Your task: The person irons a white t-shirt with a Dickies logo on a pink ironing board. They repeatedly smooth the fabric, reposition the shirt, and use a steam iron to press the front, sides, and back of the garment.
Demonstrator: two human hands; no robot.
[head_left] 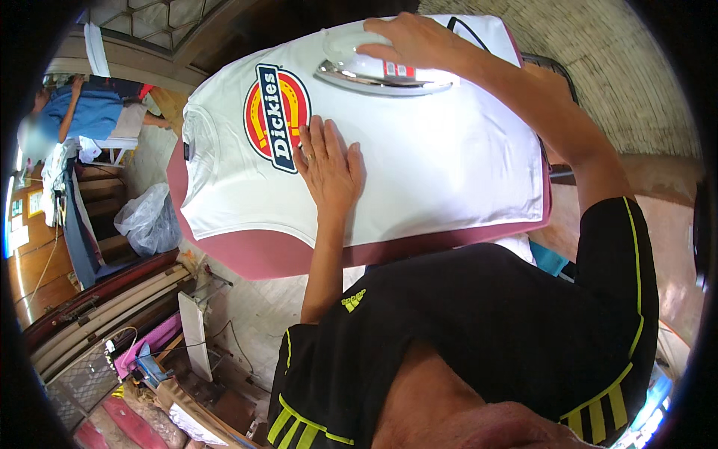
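Observation:
A white T-shirt (441,161) with a round red, yellow and blue print lies spread over a pink ironing board (247,254). My left hand (329,165) rests flat on the shirt, fingers together, just right of the print. My right hand (411,41) grips the handle of a silver and white iron (374,75) that sits on the shirt near the board's far edge. The iron's black cord runs off past my right wrist.
Another person in a blue top (82,112) sits at the far left by a white stool. A clear plastic bag (149,221) lies on the floor left of the board. Wooden frames, boards and clutter fill the lower left.

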